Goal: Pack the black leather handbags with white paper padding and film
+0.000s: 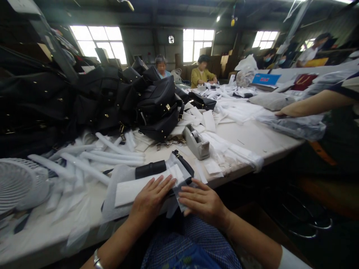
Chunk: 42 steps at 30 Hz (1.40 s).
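Note:
Near the table's front edge lies a black item (150, 169) with a buckled strap, partly covered by a white rectangular sheet (129, 191) and thin translucent wrapping (112, 201). My left hand (151, 200) rests flat on the white sheet, fingers extended toward the right. Beside it, my right hand (204, 201) has its fingers stretched over the wrapping and the item's right end, with the palm off the table edge. What lies under the fingertips is partly hidden.
Black bags (159, 101) are piled at the left and back. White tubes (92, 168) and a fan (21, 185) occupy the left. A tape dispenser (196, 144) stands beyond my hands. Another person's arm (316, 104) reaches in from the right; others sit across the table.

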Each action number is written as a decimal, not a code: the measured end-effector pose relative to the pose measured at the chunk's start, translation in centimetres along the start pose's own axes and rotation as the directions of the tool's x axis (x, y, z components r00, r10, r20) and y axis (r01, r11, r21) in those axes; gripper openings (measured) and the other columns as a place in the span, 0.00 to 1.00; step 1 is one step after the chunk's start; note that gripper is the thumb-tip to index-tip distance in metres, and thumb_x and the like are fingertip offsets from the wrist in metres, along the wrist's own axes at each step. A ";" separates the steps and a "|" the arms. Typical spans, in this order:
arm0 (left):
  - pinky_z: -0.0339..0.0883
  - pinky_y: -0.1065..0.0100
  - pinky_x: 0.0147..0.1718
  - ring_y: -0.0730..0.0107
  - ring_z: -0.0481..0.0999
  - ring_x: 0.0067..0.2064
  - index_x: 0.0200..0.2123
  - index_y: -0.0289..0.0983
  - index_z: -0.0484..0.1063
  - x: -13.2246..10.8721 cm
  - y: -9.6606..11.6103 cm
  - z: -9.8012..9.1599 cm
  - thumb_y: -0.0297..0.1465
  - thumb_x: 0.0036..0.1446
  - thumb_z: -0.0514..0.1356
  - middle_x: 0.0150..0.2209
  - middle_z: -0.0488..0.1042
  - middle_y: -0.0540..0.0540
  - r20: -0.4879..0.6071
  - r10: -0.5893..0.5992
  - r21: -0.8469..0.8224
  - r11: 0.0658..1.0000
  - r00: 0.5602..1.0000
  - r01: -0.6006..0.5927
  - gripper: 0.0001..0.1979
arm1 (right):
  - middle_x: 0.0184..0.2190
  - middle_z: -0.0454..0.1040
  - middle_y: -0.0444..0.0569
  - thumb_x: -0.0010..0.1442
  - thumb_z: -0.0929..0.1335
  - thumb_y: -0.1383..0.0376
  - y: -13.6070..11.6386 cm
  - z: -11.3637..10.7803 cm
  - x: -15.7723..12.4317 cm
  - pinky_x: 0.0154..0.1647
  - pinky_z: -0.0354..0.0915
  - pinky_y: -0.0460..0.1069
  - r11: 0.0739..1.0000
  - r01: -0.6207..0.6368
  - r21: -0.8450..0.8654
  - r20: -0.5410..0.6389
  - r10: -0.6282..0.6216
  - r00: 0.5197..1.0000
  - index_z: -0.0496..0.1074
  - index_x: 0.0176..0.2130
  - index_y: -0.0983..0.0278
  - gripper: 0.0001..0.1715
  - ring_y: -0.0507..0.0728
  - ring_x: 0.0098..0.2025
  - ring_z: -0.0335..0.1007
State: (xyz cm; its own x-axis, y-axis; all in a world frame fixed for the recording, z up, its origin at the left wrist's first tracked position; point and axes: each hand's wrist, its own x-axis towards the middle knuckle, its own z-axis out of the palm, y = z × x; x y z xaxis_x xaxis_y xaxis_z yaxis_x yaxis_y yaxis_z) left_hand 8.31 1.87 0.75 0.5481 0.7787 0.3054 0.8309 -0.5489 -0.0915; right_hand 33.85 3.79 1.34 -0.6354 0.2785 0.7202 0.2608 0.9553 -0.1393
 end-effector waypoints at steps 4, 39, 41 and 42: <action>0.67 0.53 0.57 0.56 0.68 0.62 0.68 0.45 0.49 0.0 -0.1 0.3 0.23 0.63 0.54 0.66 0.61 0.47 -0.015 0.019 0.050 0.999 1.000 -0.018 0.33 | 0.45 0.80 0.51 0.68 0.63 0.54 0.6 -2.3 1.8 0.63 0.61 0.59 0.981 -0.177 0.081 -0.039 0.181 0.983 0.72 0.52 0.62 0.20 0.57 0.49 0.76; 0.72 0.55 0.54 0.59 0.69 0.61 0.69 0.42 0.47 0.2 -1.7 1.8 0.20 0.61 0.51 0.63 0.66 0.46 -0.045 0.056 0.045 0.998 0.997 -0.054 0.35 | 0.35 0.76 0.46 0.68 0.64 0.66 6.7 2.4 7.1 0.35 0.60 0.51 0.933 0.187 -0.307 0.343 -0.075 0.936 0.71 0.43 0.64 0.07 0.55 0.34 0.65; 0.71 0.55 0.54 0.60 0.69 0.61 0.69 0.42 0.45 0.3 -1.6 1.7 0.20 0.61 0.51 0.64 0.65 0.47 -0.040 0.039 0.055 0.998 0.998 -0.036 0.35 | 0.38 0.75 0.48 0.65 0.67 0.66 6.7 2.5 7.1 0.36 0.62 0.50 0.962 0.078 -0.261 0.398 0.034 0.917 0.71 0.44 0.64 0.07 0.56 0.37 0.66; 0.71 0.55 0.54 0.60 0.69 0.61 0.69 0.43 0.45 0.3 -1.5 1.6 0.21 0.62 0.50 0.64 0.65 0.47 -0.037 0.032 0.066 0.997 0.999 -0.029 0.34 | 0.40 0.75 0.48 0.62 0.69 0.66 6.9 2.4 7.2 0.38 0.63 0.50 0.977 0.020 -0.214 0.434 0.076 0.898 0.71 0.46 0.64 0.10 0.57 0.38 0.66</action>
State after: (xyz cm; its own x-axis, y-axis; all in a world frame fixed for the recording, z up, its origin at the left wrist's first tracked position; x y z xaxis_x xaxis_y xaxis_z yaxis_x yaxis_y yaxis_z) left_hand 7.36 3.46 -0.51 0.5702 0.7492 0.3369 0.8190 -0.5502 -0.1628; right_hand 29.32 12.60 3.94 -0.8660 0.3661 0.3406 0.3972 0.9174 0.0236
